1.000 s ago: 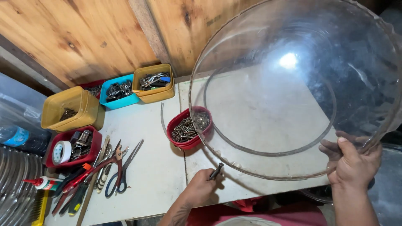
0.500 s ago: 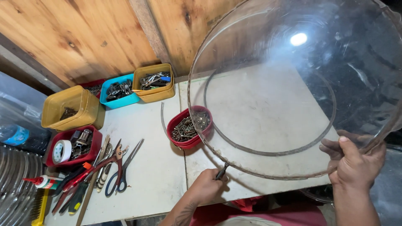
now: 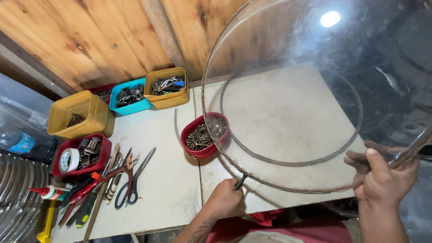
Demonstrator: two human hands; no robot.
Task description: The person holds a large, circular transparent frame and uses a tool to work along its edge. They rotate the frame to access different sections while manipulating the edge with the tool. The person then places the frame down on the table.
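A large clear plastic dome [image 3: 315,67] fills the upper right, tilted up over the white table [image 3: 288,103]. My right hand [image 3: 382,175] grips its lower right rim. My left hand [image 3: 225,198] is closed around a small dark tool [image 3: 240,181] whose tip touches the dome's lower rim near the table's front edge. A thin dark ring [image 3: 292,159] lies on the table, seen through the dome. A red tub of screws [image 3: 204,134] sits just left of the dome's rim.
Yellow tubs [image 3: 76,114] [image 3: 168,87] and a blue tub [image 3: 130,96] of hardware line the wooden back wall. A red tray with tape [image 3: 78,155], scissors [image 3: 132,180], pliers and screwdrivers lie at the left. A glue bottle [image 3: 49,192] lies beside corrugated metal.
The dome has tipped slightly higher and its light reflection has shifted up. My left hand with the tool has moved a little right along the lower rim.
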